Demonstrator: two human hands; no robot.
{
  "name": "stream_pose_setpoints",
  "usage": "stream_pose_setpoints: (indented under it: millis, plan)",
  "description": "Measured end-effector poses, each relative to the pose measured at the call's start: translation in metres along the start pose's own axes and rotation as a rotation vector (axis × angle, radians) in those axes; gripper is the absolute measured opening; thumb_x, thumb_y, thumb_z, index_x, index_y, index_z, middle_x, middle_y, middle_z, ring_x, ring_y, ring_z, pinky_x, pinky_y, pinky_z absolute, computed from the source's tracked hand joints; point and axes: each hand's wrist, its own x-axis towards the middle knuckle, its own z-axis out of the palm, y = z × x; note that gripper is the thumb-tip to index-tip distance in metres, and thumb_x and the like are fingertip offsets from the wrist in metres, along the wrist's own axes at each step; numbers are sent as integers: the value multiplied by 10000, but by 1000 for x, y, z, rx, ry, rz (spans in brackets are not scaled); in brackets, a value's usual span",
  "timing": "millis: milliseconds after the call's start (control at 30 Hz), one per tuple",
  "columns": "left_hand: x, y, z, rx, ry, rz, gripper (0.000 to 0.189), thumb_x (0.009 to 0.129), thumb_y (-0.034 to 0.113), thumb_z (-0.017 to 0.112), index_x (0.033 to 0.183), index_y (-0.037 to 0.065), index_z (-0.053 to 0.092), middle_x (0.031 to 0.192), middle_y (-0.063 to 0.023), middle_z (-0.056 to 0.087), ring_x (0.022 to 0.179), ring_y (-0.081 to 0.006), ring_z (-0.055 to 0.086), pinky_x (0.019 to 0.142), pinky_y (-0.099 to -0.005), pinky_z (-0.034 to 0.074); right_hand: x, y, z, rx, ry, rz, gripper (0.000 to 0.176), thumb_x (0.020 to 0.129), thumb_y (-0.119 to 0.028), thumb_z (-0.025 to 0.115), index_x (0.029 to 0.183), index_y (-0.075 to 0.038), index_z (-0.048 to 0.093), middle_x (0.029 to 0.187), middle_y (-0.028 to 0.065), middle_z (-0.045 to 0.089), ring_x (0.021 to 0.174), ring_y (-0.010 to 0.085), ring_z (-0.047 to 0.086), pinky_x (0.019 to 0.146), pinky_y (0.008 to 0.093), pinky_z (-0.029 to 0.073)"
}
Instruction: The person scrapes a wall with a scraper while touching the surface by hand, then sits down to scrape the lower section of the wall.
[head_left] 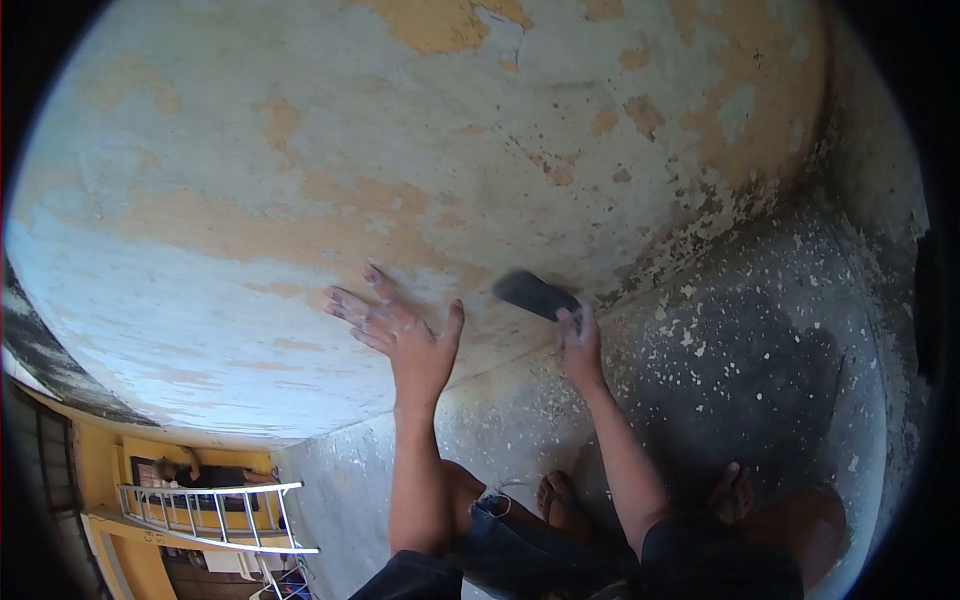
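My left hand (408,328) lies with spread fingers against a wall (330,160) of peeling pale paint, white dust on the fingers. To its right, my right hand (582,345) grips the near end of a dark flat oblong tool (535,294). Motion blurs the far end of that tool, which overlaps the lower wall; its exact kind I cannot tell. Tan patches (365,195) show on the wall where the pale coat is gone.
Paint flakes are scattered over the grey floor (690,350), thickest near the wall's base at right. My sandalled foot (562,490) rests on it. At lower left a metal ladder (215,515) stands before a yellow wall (262,462), with another person (215,475) beyond it.
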Motion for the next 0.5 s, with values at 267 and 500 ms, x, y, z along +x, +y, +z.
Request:
stream_pose_setpoints:
  millis: [267, 500]
  plan:
    - [1, -7, 6, 3, 17, 40, 1258, 794, 453, 782, 1566, 77, -137, 1507, -376, -315, 1392, -590, -266, 1102, -717, 9, -5, -7, 6, -5, -8, 41, 448, 998, -307, 610, 1296, 9, 501, 718, -5, 487, 562, 72, 461, 499, 265, 398]
    - [9, -1, 14, -11, -7, -32, 1264, 809, 442, 775, 1554, 74, -178, 1497, -379, -330, 1381, -592, -286, 1102, -717, -2, -14, 40, -6, -23, 63, 129, 462, 994, -347, 615, 1269, 12, 516, 720, 1, 502, 567, 81, 483, 511, 268, 407]
